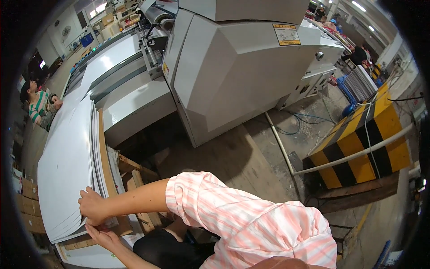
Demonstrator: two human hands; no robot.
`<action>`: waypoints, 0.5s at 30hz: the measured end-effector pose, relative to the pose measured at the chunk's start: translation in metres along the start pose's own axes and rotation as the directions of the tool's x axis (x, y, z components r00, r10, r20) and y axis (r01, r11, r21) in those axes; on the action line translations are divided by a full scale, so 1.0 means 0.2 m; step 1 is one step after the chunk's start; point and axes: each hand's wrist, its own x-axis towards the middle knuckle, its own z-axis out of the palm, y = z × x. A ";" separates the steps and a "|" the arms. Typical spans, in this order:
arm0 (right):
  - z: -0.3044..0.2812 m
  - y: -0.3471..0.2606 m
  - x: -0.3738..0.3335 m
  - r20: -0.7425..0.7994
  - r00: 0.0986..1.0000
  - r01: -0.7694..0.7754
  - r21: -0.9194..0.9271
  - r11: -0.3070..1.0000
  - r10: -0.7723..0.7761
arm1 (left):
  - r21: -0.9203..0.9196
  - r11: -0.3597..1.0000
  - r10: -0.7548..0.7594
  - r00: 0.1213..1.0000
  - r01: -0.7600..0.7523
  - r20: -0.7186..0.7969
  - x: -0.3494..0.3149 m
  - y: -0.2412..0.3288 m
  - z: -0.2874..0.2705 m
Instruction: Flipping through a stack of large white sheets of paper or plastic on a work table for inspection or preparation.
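A tall stack of large white sheets [67,170] lies at my left, with its edges slightly fanned along the near side. My right hand [95,207] reaches across to its near corner, fingers curled over the top sheets and pinching their edge, which bends up a little. Just below it, my left hand [105,237] is palm up beside the same edge, with its fingers stretched toward the sheets. Whether the left fingertips press on the paper is partly hidden by the right hand. A brown board [104,152] runs along the side of the stack.
A large grey machine [242,67] stands ahead, its feed table [134,96] meeting the stack. Wooden pallet pieces [139,179] show beneath. A person in a striped shirt [41,107] stands across the stack. At right are a yellow-black barrier [358,148] and a white pipe [354,154].
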 end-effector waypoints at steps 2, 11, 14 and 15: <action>0.00 -0.03 0.02 0.005 1.000 -0.021 0.007 1.000 0.021 | -0.001 1.000 -0.007 1.000 0.007 0.001 0.01 0.01 -0.02; 0.05 0.00 0.06 -0.190 0.980 0.039 -0.073 0.997 -0.053 | -0.010 1.000 0.015 0.998 -0.014 0.057 0.11 -0.04 -0.13; 0.01 0.14 0.08 -0.341 0.862 0.347 -0.143 0.927 -0.375 | 0.044 0.999 -0.002 0.996 -0.002 0.086 0.09 -0.06 -0.10; -0.02 0.19 0.08 -0.395 0.767 0.514 -0.096 0.853 -0.506 | 0.008 1.000 0.016 0.999 -0.017 0.042 0.05 -0.05 -0.05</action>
